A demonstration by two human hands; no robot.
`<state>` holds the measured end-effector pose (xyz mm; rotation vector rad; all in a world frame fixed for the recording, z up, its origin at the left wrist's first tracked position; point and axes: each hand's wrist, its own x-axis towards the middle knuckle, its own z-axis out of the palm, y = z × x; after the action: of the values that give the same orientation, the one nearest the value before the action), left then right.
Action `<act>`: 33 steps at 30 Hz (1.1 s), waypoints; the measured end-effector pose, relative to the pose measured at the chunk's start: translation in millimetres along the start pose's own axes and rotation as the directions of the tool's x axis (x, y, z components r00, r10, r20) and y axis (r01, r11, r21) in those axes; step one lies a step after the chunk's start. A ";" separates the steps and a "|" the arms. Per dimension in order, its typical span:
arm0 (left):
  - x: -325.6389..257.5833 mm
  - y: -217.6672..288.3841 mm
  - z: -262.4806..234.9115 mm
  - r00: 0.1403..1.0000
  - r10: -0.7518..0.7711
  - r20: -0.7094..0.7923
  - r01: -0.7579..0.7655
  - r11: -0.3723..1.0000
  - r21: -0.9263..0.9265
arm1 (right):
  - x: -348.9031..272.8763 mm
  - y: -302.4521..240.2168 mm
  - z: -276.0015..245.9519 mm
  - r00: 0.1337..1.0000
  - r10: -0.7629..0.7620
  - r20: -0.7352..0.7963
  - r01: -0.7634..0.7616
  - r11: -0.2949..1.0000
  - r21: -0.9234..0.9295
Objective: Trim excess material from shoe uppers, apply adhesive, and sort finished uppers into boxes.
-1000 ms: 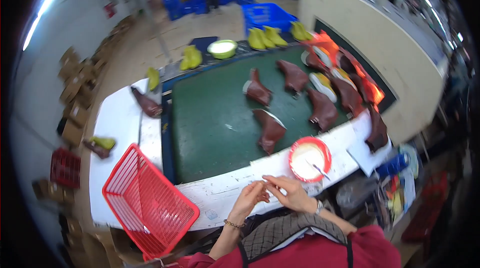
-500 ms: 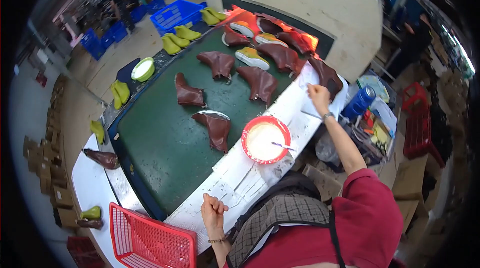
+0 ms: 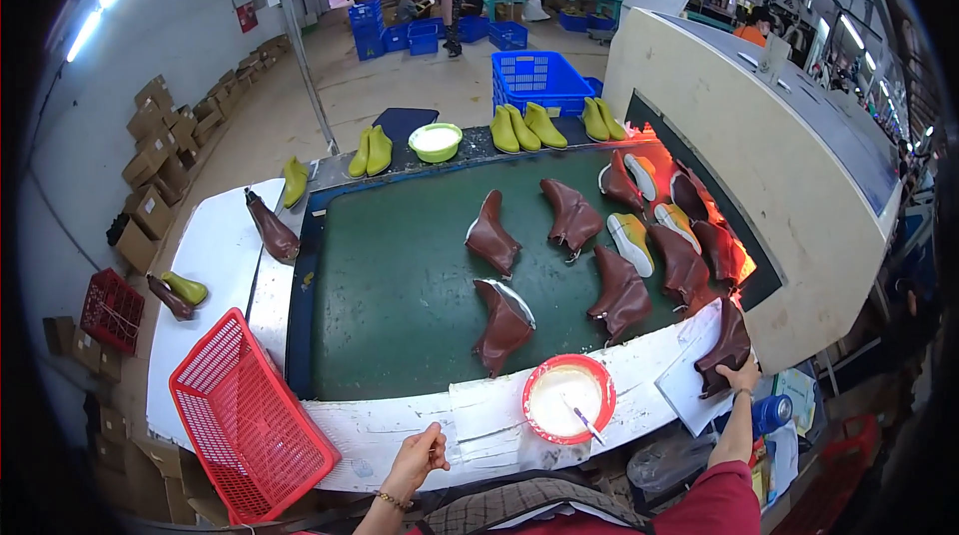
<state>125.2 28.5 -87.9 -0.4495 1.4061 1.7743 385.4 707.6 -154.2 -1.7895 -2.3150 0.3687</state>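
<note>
A brown boot (image 3: 726,347) at the white surface's (image 3: 479,425) right end is gripped by the right hand (image 3: 741,375), fingers closed on its heel. A thin tool is pinched by the left hand (image 3: 418,455) beside a red basket (image 3: 245,425). Brown cardboard boxes (image 3: 160,150) are stacked along the left wall.

right hand (image 3: 740,376) grips brown boot (image 3: 727,347) | left hand (image 3: 420,453) on white ledge (image 3: 479,425), maybe pinching something

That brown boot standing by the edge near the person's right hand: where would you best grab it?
Probably the ankle shaft of the brown boot: it stands upright at the bench edge, shaft open to the near side. The right hand already meets it low, from below; the far side sits close to the glowing oven mouth.
</note>
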 end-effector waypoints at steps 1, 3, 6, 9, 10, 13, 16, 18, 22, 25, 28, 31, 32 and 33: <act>4.2 0.9 4.4 0.999 -0.016 0.034 0.016 1.000 0.007 | 1.8 8.1 -3.1 0.999 0.027 -0.024 -0.027 1.000 0.010; 10.5 6.5 13.8 0.997 -0.011 0.070 0.009 1.000 0.026 | 10.7 12.1 -10.6 0.997 0.053 -0.048 -0.053 0.998 0.020; 14.8 15.8 24.5 0.992 0.005 0.129 -0.011 0.999 0.048 | 14.7 -23.7 -31.3 0.932 -0.044 -0.359 0.136 0.963 0.235; 15.7 21.5 32.2 0.988 0.033 0.150 -0.044 0.996 0.076 | -60.7 -134.3 -92.7 0.846 -0.213 -0.488 0.432 0.812 0.394; 18.8 22.2 36.9 0.980 0.119 0.160 -0.137 0.985 0.106 | -87.9 -162.9 -104.4 0.840 -0.278 -0.466 0.500 0.731 0.464; 14.2 37.2 59.3 0.902 0.396 0.174 -0.428 0.875 0.227 | -198.6 -260.6 -119.8 0.703 -0.532 -0.472 0.708 0.455 0.541; 10.4 54.5 71.6 0.787 0.534 0.309 -0.590 0.798 0.122 | -301.6 -316.8 -96.0 0.449 -0.770 -0.454 0.848 0.206 0.488; -0.7 63.7 83.3 0.597 0.708 0.377 -0.784 0.616 0.083 | -352.5 -336.8 -80.7 0.274 -0.889 -0.367 0.864 0.060 0.499; -22.2 72.1 78.1 0.701 0.662 0.265 -0.699 0.712 0.071 | -437.1 -344.4 -56.1 0.129 -0.953 -0.273 0.768 -0.078 0.636; -7.9 58.9 42.8 0.673 0.730 0.122 -0.731 0.681 -0.045 | -454.7 -341.2 -57.3 0.112 -0.986 -0.127 0.715 -0.009 0.699; -3.8 58.9 3.0 0.774 0.633 0.004 -0.632 0.774 0.028 | -449.3 -346.3 -70.6 0.093 -0.975 -0.200 0.593 -0.107 0.798; -7.8 66.5 -23.6 0.786 0.619 -0.001 -0.612 0.778 0.142 | -439.7 -350.0 -80.3 0.190 -0.950 -0.246 0.627 -0.076 0.775; -5.3 63.7 -33.6 0.761 0.649 0.024 -0.631 0.731 0.260 | -435.4 -347.3 -78.7 0.193 -0.951 -0.243 0.626 -0.071 0.776; -4.7 61.6 -40.2 0.736 0.675 0.052 -0.642 0.671 0.371 | -430.4 -343.9 -77.2 0.226 -0.958 -0.175 0.612 0.000 0.791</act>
<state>72.7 -13.7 -58.0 0.2392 2.1024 1.9720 200.6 214.8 26.1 0.3181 -2.3612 1.3102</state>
